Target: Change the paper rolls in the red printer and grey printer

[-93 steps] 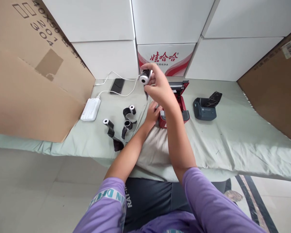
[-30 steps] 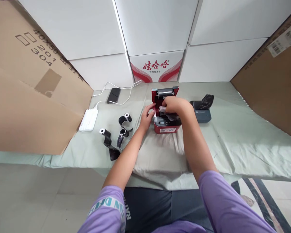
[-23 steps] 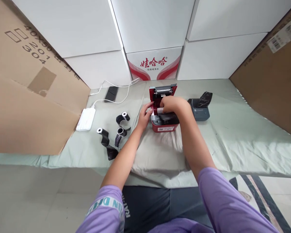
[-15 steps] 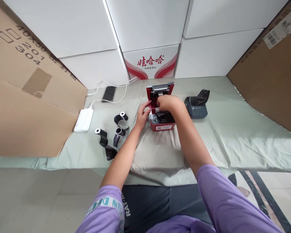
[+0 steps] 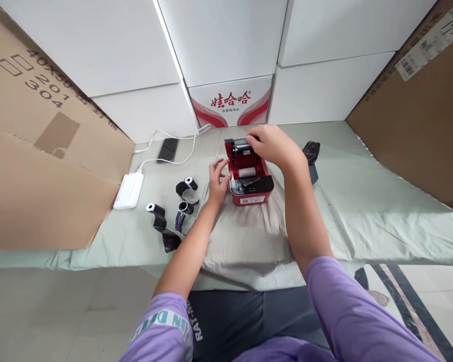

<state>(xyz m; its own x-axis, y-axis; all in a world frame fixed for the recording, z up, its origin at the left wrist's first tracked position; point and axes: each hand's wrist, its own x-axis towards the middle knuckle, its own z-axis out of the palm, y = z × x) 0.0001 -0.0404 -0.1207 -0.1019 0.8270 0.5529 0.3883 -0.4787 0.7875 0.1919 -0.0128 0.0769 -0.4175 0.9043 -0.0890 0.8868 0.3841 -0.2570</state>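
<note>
A small red and black label printer (image 5: 251, 199) stands on the cloth with its lid (image 5: 238, 146) raised and tilted. Inside its red bay lies a pale paper roll (image 5: 246, 172), and a dark strip of paper (image 5: 250, 181) runs over the front edge. My right hand (image 5: 269, 144) grips the top right of the lid, thumb on the near side and fingers over the far edge. Against the printer's left side rests my left hand (image 5: 219, 180), its fingers stretched and apart.
Several black paper rolls (image 5: 185, 207) lie partly unwound at left. Behind them are a white power bank (image 5: 129, 191), a cable and a dark phone (image 5: 167, 150). A dark grey device (image 5: 313, 172) is half hidden behind my right arm. Cartons (image 5: 230, 108) wall the back and sides.
My right hand has come up out of the printer's bay and taken hold of the lid, which has tilted forward. The paper roll now shows. My left hand stays at the printer's side.
</note>
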